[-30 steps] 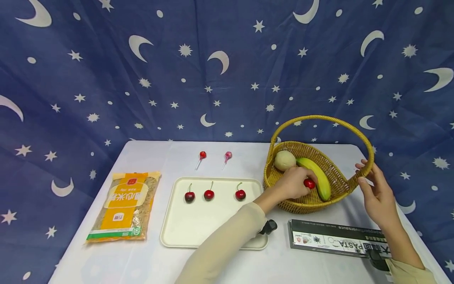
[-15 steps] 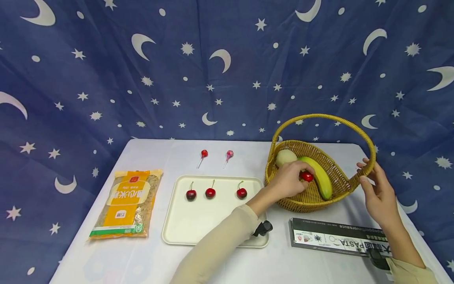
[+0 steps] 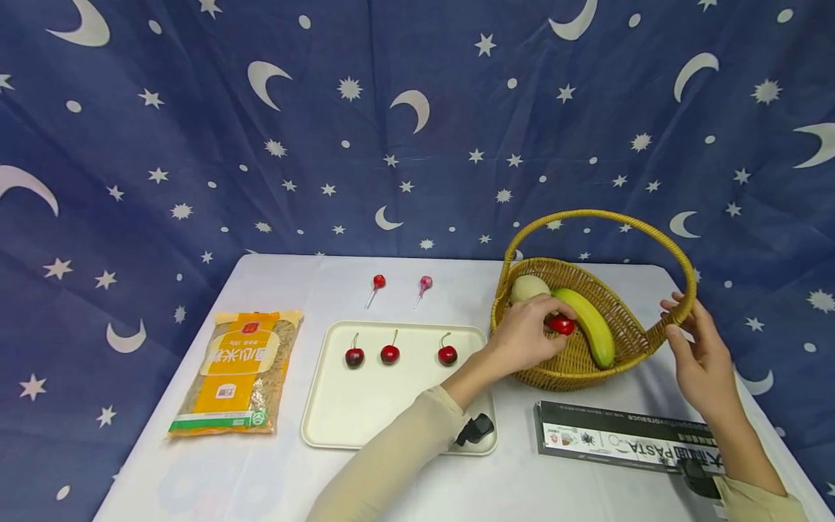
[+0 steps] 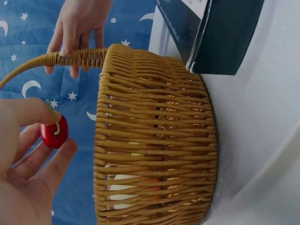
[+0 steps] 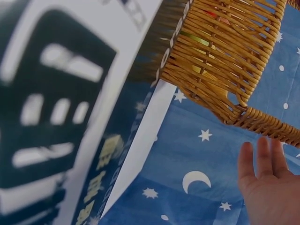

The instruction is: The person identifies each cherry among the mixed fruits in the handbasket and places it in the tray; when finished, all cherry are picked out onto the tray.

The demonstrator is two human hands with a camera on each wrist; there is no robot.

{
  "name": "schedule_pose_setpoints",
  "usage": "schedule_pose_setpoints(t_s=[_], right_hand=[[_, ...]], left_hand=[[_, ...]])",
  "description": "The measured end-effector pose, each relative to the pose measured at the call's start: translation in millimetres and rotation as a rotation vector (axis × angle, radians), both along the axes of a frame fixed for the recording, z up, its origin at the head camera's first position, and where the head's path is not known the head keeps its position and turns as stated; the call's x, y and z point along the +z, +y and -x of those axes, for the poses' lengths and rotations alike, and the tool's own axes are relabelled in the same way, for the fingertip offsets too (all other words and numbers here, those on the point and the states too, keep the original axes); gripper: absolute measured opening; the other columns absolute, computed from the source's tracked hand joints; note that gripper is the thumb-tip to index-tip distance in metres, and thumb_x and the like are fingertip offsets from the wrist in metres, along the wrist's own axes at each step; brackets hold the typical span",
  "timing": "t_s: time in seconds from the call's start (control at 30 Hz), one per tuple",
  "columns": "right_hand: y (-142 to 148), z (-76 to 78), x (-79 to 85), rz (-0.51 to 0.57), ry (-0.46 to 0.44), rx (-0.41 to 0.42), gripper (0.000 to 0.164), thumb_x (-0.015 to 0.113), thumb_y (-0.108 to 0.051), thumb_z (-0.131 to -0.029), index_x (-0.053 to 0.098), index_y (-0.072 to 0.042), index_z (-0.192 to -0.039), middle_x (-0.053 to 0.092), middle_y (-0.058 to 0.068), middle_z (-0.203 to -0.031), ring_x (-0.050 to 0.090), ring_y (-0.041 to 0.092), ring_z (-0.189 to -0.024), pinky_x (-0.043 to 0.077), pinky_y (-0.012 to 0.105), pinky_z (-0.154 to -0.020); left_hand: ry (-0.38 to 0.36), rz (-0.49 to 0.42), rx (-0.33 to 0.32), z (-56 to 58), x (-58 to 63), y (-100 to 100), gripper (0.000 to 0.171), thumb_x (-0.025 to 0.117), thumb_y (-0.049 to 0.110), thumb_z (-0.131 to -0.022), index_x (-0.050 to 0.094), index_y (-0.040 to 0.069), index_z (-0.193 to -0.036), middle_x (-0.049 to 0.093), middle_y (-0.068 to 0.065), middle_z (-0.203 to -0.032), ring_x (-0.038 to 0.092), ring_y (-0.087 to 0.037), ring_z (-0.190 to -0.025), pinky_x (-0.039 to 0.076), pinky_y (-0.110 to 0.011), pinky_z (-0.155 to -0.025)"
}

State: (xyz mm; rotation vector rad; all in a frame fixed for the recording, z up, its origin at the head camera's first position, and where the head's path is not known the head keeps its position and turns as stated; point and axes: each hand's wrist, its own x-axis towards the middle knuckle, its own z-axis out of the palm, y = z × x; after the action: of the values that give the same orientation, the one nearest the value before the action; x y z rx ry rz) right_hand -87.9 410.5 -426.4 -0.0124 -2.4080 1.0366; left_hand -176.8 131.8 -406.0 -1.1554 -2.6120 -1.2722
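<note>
My left hand (image 3: 527, 335) pinches a red cherry (image 3: 562, 324) between thumb and fingertips over the wicker basket (image 3: 626, 360). In the left wrist view the cherry (image 4: 55, 132) shows its green stem, just outside the basket wall (image 4: 154, 117). Inside the basket lie a yellow-green banana (image 3: 590, 326) and a pale round fruit (image 3: 530, 288), partly hidden by the left hand. With thumb and fingers on either side, my right hand (image 3: 703, 362) holds the foot of the basket's arched handle (image 3: 603, 214). Its fingers (image 5: 265, 161) reach the handle's underside in the right wrist view.
Left of the basket, a cream tray (image 3: 352, 428) bears three cherries (image 3: 389, 354). Two lollipops (image 3: 379, 281) lie behind it. A bag of grain (image 3: 238, 373) lies at the left. In front of the basket sits a black-and-white pasta box (image 3: 626, 438).
My left hand has drawn slightly left and away within the basket opening, carrying the cherry off the banana's side. The right hand stays at the handle. The head view has shifted a little.
</note>
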Motion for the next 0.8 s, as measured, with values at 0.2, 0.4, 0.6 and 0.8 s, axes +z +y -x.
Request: schedule_pose_setpoints(t_s=[0.2, 0.4, 0.6, 0.8], right_hand=[[0, -0.1, -0.3, -0.012, -0.012, -0.013, 0.057, 0.052, -0.012, -0.112, 0.038, -0.025, -0.165, 0.054, -0.028, -0.145, 0.046, -0.021, -0.124, 0.037, -0.005, -0.095], [0, -1.4, -0.8, -0.009, -0.012, -0.017, 0.056, 0.052, -0.012, -0.112, 0.038, -0.025, -0.165, 0.055, -0.027, -0.146, 0.046, -0.021, -0.125, 0.037, -0.005, -0.096], [0, -0.9, -0.2, 0.005, 0.004, -0.003, 0.056, 0.052, -0.010, -0.111, 0.039, -0.023, -0.165, 0.055, -0.028, -0.144, 0.048, -0.019, -0.126, 0.038, -0.004, -0.096], [-1, -0.7, 1.8, 0.008, 0.006, -0.005, 0.056, 0.052, -0.010, -0.111, 0.039, -0.023, -0.164, 0.055, -0.029, -0.143, 0.048, -0.019, -0.125, 0.038, -0.004, -0.097]], left_hand=[[0.002, -0.046, 0.001, -2.9, 4.2, -11, 0.033, 0.080, 0.012, -0.088, 0.073, 0.018, -0.120, 0.072, 0.005, -0.120, 0.062, -0.002, -0.097, 0.042, -0.004, -0.082], [-0.011, -0.088, 0.009, -7.0, 6.5, -26, 0.032, 0.079, 0.012, -0.089, 0.072, 0.018, -0.119, 0.071, 0.005, -0.122, 0.064, -0.004, -0.106, 0.045, -0.009, -0.093], [-0.070, -0.140, 0.036, -10.9, 7.8, -43, 0.033, 0.079, 0.008, -0.088, 0.072, 0.017, -0.120, 0.070, 0.003, -0.127, 0.065, -0.007, -0.110, 0.049, -0.011, -0.096], [-0.120, -0.210, 0.022, -14.5, 7.6, -56, 0.030, 0.077, 0.004, -0.089, 0.072, 0.014, -0.117, 0.069, -0.001, -0.121, 0.064, -0.007, -0.105, 0.055, -0.007, -0.088]])
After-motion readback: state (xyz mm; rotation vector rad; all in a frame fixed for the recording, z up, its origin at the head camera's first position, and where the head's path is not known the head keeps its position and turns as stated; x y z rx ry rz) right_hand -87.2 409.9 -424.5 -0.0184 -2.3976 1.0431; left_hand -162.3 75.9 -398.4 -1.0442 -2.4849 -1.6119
